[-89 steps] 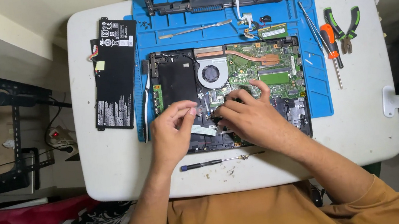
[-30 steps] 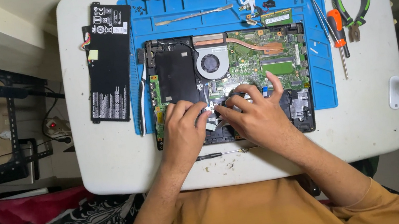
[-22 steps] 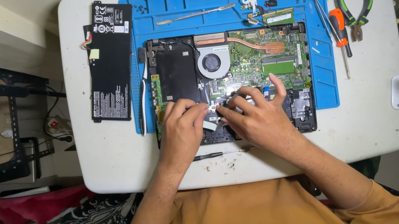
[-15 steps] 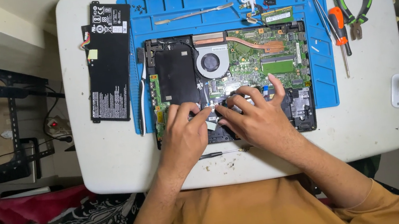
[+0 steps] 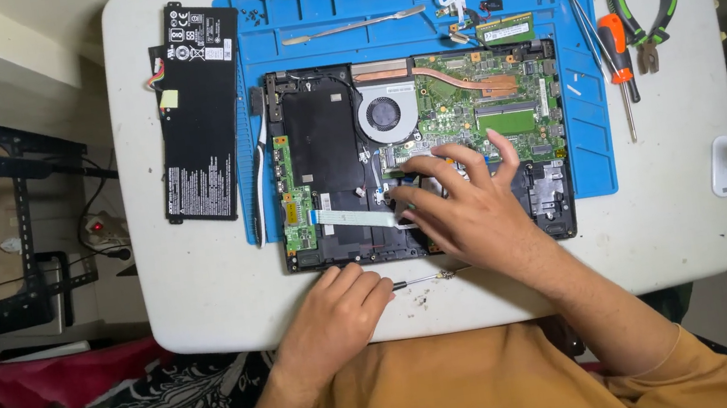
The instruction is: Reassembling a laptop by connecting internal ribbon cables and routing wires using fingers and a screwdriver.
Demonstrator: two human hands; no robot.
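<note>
The left hand point(image 5: 333, 315) curls around a small screwdriver point(image 5: 425, 279) lying crosswise along the table's near edge. The right hand point(image 5: 467, 204), fingers spread, presses the opened laptop point(image 5: 327, 143) just beyond, holding nothing.

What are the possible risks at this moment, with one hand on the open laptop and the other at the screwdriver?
The right hand presses on the bare board of the open laptop; it might strain the white ribbon cable beside its fingers. The left hand closes over the small screwdriver at the table edge, so it may roll off.
</note>
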